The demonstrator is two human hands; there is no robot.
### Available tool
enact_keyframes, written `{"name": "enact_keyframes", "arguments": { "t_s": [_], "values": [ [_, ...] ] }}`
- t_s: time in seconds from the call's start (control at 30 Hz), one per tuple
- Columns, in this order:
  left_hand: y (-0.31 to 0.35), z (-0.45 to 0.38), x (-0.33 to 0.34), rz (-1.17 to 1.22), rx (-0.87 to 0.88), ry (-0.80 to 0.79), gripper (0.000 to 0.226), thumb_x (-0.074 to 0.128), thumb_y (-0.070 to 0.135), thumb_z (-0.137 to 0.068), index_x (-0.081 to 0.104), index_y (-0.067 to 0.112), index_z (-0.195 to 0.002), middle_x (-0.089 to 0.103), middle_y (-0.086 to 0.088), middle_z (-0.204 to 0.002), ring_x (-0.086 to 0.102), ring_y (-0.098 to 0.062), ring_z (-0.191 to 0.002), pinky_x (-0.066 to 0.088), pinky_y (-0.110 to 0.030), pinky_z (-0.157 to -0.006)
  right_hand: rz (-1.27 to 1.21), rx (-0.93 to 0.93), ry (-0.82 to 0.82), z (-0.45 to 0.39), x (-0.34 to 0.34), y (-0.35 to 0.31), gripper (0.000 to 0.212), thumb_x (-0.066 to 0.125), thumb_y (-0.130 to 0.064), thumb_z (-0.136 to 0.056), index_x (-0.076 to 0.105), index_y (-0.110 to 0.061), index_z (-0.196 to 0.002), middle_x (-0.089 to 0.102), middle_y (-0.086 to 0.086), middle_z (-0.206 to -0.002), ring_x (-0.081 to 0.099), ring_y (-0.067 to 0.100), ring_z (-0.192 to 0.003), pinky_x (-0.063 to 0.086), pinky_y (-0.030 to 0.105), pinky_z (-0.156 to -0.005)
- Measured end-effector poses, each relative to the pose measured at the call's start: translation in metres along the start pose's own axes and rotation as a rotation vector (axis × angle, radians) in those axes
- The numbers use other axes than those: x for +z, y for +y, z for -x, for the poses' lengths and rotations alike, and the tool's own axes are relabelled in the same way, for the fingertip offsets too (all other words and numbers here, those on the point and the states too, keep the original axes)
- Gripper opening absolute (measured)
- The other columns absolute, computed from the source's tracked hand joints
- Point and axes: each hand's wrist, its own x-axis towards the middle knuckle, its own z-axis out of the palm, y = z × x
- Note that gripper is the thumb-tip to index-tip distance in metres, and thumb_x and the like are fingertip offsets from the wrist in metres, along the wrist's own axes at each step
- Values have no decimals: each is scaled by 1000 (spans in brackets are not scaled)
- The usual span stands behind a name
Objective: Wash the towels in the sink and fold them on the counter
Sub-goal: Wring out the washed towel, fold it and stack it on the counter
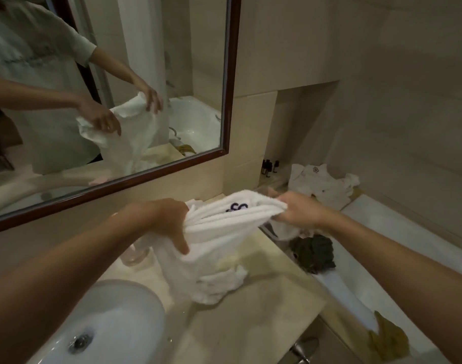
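The two bare arms come in closest to the camera, one from each side, and they reach out over the big pale surface [264,306] beside the white sink [114,324]. The sink looks empty, with only its drain showing. Behind it hangs a wide mirror [106,74] with a dark frame. Over the surface, both hands hold up a white towel [219,248]. The left hand [169,222] has a closed grip on one top end, with the fingers curled round the bunched cloth. The right hand [295,208] has a closed grip on the other top end, pinching the edge. The towel is stretched between them, and its bottom part lies crumpled on the surface, near the sink. More white cloth [324,185] sits in a heap farther back by the wall, not folded. A dark cloth [314,250] lies just beside the surface edge. I think the washing of this towel is done or nearly done, since it is out of the sink. The folding looks like it is only starting. The heap at the back probably waits for its turn.
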Motion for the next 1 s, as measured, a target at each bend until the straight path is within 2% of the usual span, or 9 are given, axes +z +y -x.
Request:
{"name": "enact_keyframes", "arguments": {
  "t_s": [0.1, 0.27, 0.33, 0.4, 0.5, 0.63, 0.73, 0.87, 1.0],
  "values": [
    [-4, -1, -2, 227, 11, -64, 50, 83, 43, -74, 54, 29, -112, 62, 5, -106, 60, -11, -91, 49, -26, -84, -507, -48, -9, 0, -15, -11, 12, 62, -16, -96, 72, -15, -102, 74, 4, -92, 70, 20, -82, 55, 29, -70],
    [-29, -4, -9, 721, 65, 103, 26, 74, 32, -87, 62, 28, -109, 69, 2, -109, 65, -14, -97, 52, -24, -81, -614, -75, -129, 2, -33, -21, 18, 67, -19, -91, 69, -13, -109, 74, 4, -95, 70, 23, -83, 55, 33, -71],
    [-31, -3, -18, 968, 166, 231, 32, 77, 25, -84, 64, 29, -113, 71, 8, -113, 66, -6, -102, 50, -23, -87, -440, -36, -256, 5, -38, -20, 27, 72, -34, -89, 70, -12, -106, 74, 2, -90, 70, 15, -74, 55, 25, -63],
    [-27, 2, -30, 1068, 278, 218, 35, 79, 15, -81, 66, 27, -111, 74, 11, -109, 68, -4, -103, 50, -27, -92, 91, -4, -242, -2, -37, -18, 36, 76, -49, -82, 70, -15, -92, 71, -2, -80, 65, 14, -66, 52, 27, -58],
    [-18, 8, -48, 814, 281, 225, 36, 86, 21, -71, 67, 19, -102, 74, 0, -93, 70, -19, -88, 52, -24, -74, 490, -6, 78, -14, -36, -10, 22, 67, -40, -90, 69, -18, -88, 65, 0, -75, 56, 14, -63, 51, 28, -61],
    [-10, 2, -40, 226, 99, 299, 35, 82, 21, -75, 57, 24, -100, 63, 3, -93, 62, -17, -84, 49, -25, -71, -464, -7, 124, -8, -51, 1, 16, 63, -18, -94, 71, -5, -102, 69, 5, -83, 63, 16, -73, 49, 24, -65],
    [-5, -12, -35, 7, 26, 354, 30, 73, 19, -80, 56, 22, -104, 60, 1, -96, 59, -19, -87, 47, -27, -72, -625, -14, 107, -10, -47, -4, 24, 63, -13, -85, 71, -12, -107, 74, 7, -99, 70, 23, -90, 55, 35, -77],
    [-12, -13, -55, 118, -1, 678, 12, 64, 17, -87, 60, 14, -97, 61, -8, -91, 61, -32, -92, 38, -31, -70, -373, -59, 30, -9, -63, -10, 20, 72, -41, -87, 72, -28, -101, 74, -8, -98, 69, 13, -90, 52, 23, -76],
    [3, 1, -71, 233, 59, 878, 11, 64, 13, -85, 55, 18, -84, 56, -5, -78, 57, -32, -78, 40, -33, -65, 404, 26, 138, -9, -71, -17, 39, 71, -61, -81, 59, -25, -90, 68, -5, -89, 62, 17, -78, 40, 28, -59]
  ]
}}
